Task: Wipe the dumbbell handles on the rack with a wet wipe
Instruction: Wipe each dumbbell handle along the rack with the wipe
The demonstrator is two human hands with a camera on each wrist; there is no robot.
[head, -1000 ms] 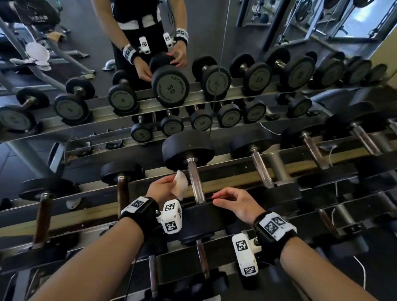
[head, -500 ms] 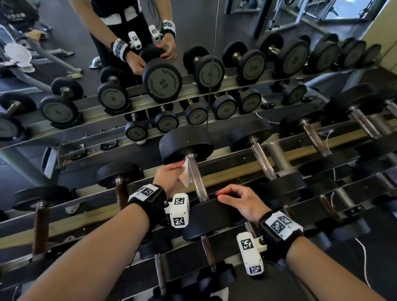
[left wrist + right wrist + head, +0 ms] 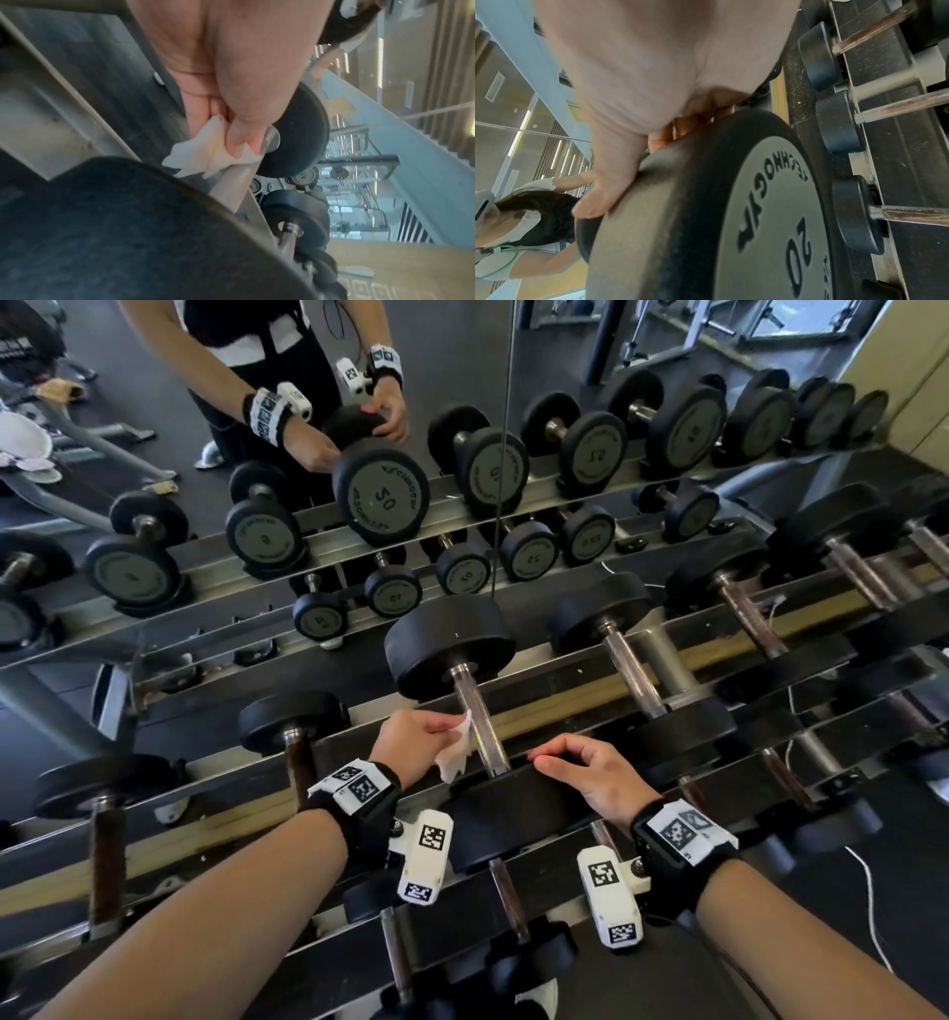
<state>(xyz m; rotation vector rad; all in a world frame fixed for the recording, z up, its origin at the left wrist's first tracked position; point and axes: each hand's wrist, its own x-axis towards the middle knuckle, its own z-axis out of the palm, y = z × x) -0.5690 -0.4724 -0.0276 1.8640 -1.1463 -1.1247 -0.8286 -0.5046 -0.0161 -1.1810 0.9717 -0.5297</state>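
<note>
Two fingers (image 3: 239, 140) pinch the wet wipe (image 3: 205, 156) against the dumbbell handle (image 3: 480, 729).

A large wall mirror (image 3: 513, 361) faces me, split by a thin vertical seam, doubling the gym. In it I see dark rubber floor (image 3: 154, 361), grey bench frames (image 3: 77, 449) at left, and a bright window (image 3: 801, 320) at upper right. A beige wall (image 3: 919, 377) edges the right side (lit by daylight). Wood-slat ceiling panels with strip lights (image 3: 380, 63) run overhead.

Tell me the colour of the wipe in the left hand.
White; the wipe, pinched by the left hand, shows best in the left wrist view.
</note>
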